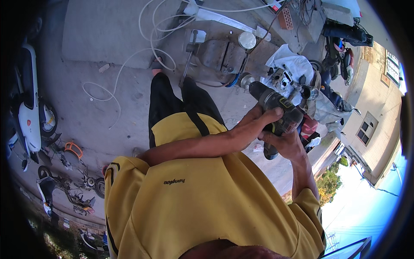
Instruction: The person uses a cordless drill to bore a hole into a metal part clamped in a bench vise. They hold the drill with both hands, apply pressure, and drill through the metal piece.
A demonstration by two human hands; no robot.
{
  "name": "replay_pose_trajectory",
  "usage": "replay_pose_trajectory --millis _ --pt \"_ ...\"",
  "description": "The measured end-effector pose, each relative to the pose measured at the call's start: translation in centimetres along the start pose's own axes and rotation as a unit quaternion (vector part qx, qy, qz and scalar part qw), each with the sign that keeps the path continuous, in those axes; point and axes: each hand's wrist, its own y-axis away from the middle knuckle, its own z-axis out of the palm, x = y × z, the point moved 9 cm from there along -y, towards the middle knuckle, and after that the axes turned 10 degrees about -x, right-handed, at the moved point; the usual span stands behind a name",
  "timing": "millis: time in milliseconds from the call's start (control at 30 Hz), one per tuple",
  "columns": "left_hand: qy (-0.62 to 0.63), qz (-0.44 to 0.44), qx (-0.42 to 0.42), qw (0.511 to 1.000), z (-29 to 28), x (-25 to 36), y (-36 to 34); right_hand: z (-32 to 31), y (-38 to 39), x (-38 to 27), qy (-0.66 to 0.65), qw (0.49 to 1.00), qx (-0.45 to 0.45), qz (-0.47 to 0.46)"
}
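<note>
Both my hands are on a dark cordless drill (280, 103), which points up and to the left. My left hand (266, 115) reaches across my body and is closed on the drill's body, thumb on top. Lower down, my right hand (282, 144) is wrapped round the grip. At the drill's front end is a round, shiny metal piece (247, 80); whether it is fixed in the chuck I cannot tell. Just beyond the drill, a grey metal engine part (282, 80) lies on a white cloth (293, 60).
A bench vise (222, 56) stands ahead, with a round pale-topped tin (247, 40) beside it. A clear hose (114, 93) loops across the concrete floor. At the left are a white scooter (29, 108) and several motorbike parts (82, 200). A perforated brick (285, 18) lies at the back.
</note>
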Motion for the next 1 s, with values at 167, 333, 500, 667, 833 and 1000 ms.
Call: replay_pose_trajectory --millis 167,333,500,667,833,1000 --pt "-0.075 0.033 -0.007 0.997 -0.3 2.1 -0.1 0.1 -0.7 -0.7 0.039 0.997 0.030 -0.053" --pt "-0.032 0.047 0.042 0.998 -0.8 3.5 -0.1 0.5 -2.4 -2.4 0.056 0.995 0.066 -0.051" --pt "0.070 0.048 0.054 0.995 -1.8 3.6 0.0 1.1 -3.7 -1.9 0.071 0.996 0.060 -0.015" --pt "0.115 0.084 0.031 0.989 -1.8 4.2 -0.6 0.7 -4.0 -3.3 0.104 0.991 0.085 0.003" --pt "0.139 0.104 -0.003 0.985 -1.1 5.1 -0.7 1.2 -3.7 -5.3 0.151 0.980 0.125 -0.043" --pt "0.149 0.088 0.023 0.985 -1.5 4.3 -0.7 1.1 -3.8 -4.6 0.131 0.986 0.106 -0.003"
